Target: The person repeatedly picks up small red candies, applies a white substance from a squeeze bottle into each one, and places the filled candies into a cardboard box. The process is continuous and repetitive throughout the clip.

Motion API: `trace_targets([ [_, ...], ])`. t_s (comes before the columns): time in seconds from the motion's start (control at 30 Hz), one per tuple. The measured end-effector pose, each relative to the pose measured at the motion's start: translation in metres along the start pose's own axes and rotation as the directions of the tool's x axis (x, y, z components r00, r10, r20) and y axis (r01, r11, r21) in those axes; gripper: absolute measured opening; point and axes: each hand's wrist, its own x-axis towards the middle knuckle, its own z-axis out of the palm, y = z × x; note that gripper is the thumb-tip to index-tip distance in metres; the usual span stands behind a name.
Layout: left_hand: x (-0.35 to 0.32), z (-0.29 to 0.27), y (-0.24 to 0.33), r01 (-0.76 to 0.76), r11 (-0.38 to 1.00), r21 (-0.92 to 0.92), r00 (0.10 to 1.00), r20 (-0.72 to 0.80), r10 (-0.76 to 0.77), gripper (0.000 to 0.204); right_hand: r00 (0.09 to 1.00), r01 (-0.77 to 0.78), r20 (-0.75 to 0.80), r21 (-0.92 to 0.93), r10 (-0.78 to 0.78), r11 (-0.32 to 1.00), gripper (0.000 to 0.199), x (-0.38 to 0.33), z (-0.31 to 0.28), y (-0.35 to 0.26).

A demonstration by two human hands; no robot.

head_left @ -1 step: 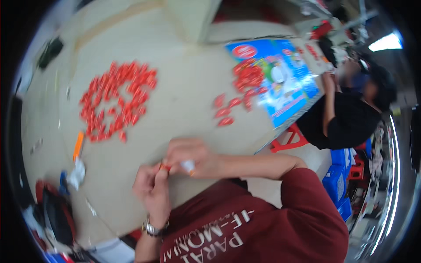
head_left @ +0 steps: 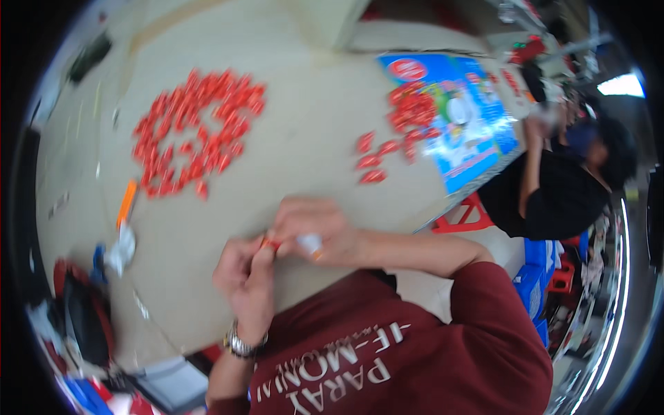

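Note:
In front of my chest my two hands meet over the table [head_left: 311,124]. My left hand [head_left: 243,273], with a metal watch [head_left: 241,342] at its wrist, pinches a small red piece [head_left: 270,243] between thumb and fingers. My right hand [head_left: 321,228] is closed against the same piece from the other side. A slim white item [head_left: 309,243] with an orange end also sits in my right hand; blur hides its kind. Farther off to the left, many small red pieces [head_left: 225,114] lie in a rough ring. A second pile of red pieces [head_left: 413,108] is at the right.
Under the right pile lies a blue printed sheet [head_left: 477,135]. An orange-handled tool [head_left: 126,203] and a crumpled white wad [head_left: 122,252] are at the left. A dark bag [head_left: 86,318] stands near the left edge. A person in black [head_left: 564,183] sits at the right, beside blue crates [head_left: 531,280].
The scene has shifted slightly up and to the right in the picture. My hands stay together on the small red piece, with no clear change of grip.

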Motion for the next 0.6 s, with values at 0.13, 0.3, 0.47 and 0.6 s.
trace_targets([
  [0.13, 0.002, 0.002, 0.001, 0.024, 0.999, -0.028, 0.997, 0.072, -0.022, 0.005, 0.999, -0.033, 0.024, -0.062, 0.034, 0.998, 0.016, 0.001, -0.008, -0.011],
  [0.3, 0.003, 0.001, 0.0, -0.001, 0.996, -0.088, 0.998, 0.066, 0.007, 0.005, 0.989, -0.123, 0.069, -0.08, 0.128, 0.989, 0.018, 0.004, -0.004, -0.013],
  [0.47, 0.003, 0.001, 0.0, -0.012, 0.998, -0.067, 0.997, 0.074, 0.017, 0.006, 0.99, -0.112, 0.073, -0.107, 0.12, 0.988, 0.021, 0.004, -0.006, -0.013],
  [0.6, 0.003, 0.001, -0.003, -0.018, 0.998, -0.055, 0.997, 0.077, 0.023, 0.007, 0.99, -0.105, 0.077, -0.125, 0.115, 0.987, 0.023, 0.005, -0.006, -0.013],
])
